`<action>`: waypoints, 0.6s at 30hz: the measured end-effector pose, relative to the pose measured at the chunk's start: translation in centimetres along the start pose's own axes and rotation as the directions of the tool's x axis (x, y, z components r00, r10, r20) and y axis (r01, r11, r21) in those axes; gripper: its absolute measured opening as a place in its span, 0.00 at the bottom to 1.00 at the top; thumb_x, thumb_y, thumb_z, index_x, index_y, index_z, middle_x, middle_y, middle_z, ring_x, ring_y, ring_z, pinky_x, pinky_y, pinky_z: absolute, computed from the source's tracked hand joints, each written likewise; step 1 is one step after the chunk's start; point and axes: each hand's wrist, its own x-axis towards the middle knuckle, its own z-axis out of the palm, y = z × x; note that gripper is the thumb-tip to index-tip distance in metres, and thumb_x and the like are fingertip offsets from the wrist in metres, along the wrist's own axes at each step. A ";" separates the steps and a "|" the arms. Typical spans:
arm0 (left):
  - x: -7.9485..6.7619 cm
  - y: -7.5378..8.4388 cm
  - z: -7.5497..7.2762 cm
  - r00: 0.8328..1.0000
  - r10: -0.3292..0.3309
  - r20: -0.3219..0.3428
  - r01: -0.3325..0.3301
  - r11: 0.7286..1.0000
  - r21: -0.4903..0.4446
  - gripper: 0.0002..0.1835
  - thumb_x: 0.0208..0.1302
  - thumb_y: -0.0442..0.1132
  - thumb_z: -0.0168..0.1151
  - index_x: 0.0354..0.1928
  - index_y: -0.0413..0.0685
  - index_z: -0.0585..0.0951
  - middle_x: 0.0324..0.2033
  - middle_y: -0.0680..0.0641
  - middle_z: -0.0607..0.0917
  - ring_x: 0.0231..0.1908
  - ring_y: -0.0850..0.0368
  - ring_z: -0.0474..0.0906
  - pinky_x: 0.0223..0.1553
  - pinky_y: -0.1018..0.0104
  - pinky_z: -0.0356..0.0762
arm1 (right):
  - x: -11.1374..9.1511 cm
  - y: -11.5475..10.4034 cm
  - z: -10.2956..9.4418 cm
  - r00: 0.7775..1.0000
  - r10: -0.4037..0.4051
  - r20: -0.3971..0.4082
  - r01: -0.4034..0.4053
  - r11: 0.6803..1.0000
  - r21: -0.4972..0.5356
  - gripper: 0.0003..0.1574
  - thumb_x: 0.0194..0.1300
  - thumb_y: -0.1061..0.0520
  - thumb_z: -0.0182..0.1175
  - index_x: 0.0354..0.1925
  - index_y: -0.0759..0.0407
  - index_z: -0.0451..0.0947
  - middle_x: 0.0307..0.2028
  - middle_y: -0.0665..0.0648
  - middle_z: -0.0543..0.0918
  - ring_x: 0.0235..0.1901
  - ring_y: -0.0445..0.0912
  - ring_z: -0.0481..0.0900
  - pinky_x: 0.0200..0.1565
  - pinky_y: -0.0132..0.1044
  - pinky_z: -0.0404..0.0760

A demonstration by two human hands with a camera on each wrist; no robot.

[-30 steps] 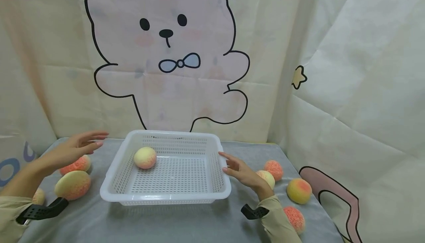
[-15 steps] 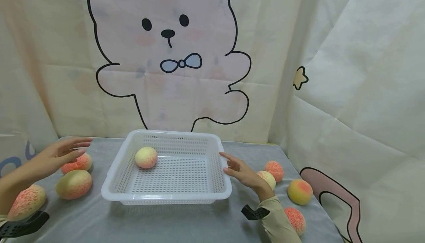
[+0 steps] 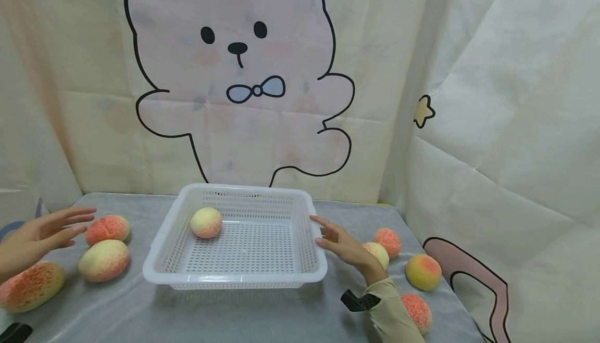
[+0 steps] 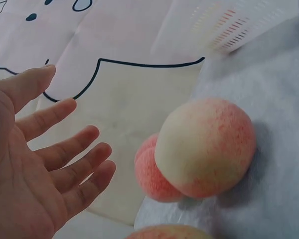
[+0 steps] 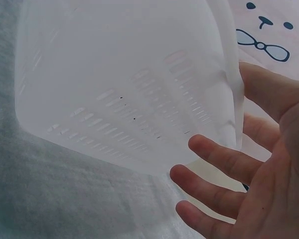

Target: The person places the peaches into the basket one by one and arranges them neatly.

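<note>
A white perforated plastic basket stands mid-table, with one pale yellow-pink peach lying in its left part. My right hand touches the basket's right rim with thumb and index finger. In the right wrist view its other fingers extend loosely beside the outer wall. My left hand hovers at the table's left side, holding nothing, fingers spread. Close by lie a red-orange peach, a pale yellow-pink peach and a larger elongated peach, the last partly behind the wrist.
Several more peaches lie right of the basket: a red one, a pale one partly behind the right hand, a yellow-orange one and another red one beside the sleeve. A printed curtain hangs behind the grey cloth-covered table.
My left hand has drawn back to the left and slightly down, uncovering the peaches there. The right hand, the basket and the peach in it have stayed put.
</note>
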 end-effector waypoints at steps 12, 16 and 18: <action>-1.9 -7.3 0.8 0.990 0.002 -0.144 0.000 1.000 0.010 0.30 0.79 0.42 0.51 0.77 0.66 0.59 0.50 0.89 0.59 0.46 0.99 0.55 0.53 0.83 0.71 | -0.1 0.0 0.1 1.000 0.005 -0.009 -0.005 1.000 0.003 0.44 0.77 0.50 0.55 0.81 0.54 0.47 0.73 0.70 0.66 0.64 0.54 0.76 0.62 0.44 0.79; -2.8 -9.8 1.3 0.979 -0.013 -0.204 0.017 1.000 0.016 0.31 0.80 0.43 0.49 0.79 0.69 0.54 0.57 0.85 0.56 0.47 1.00 0.51 0.52 0.99 0.41 | -0.1 0.1 0.0 1.000 -0.005 -0.004 0.005 1.000 0.008 0.44 0.78 0.50 0.54 0.81 0.56 0.46 0.73 0.71 0.66 0.64 0.56 0.76 0.62 0.45 0.79; -3.1 -10.7 1.4 0.976 -0.045 -0.214 0.052 0.998 0.030 0.32 0.80 0.46 0.48 0.80 0.69 0.52 0.58 0.86 0.53 0.46 1.00 0.50 0.51 0.99 0.39 | -0.1 0.2 0.0 1.000 -0.012 0.001 0.012 1.000 0.011 0.44 0.78 0.51 0.54 0.81 0.56 0.45 0.73 0.72 0.65 0.64 0.57 0.76 0.62 0.46 0.79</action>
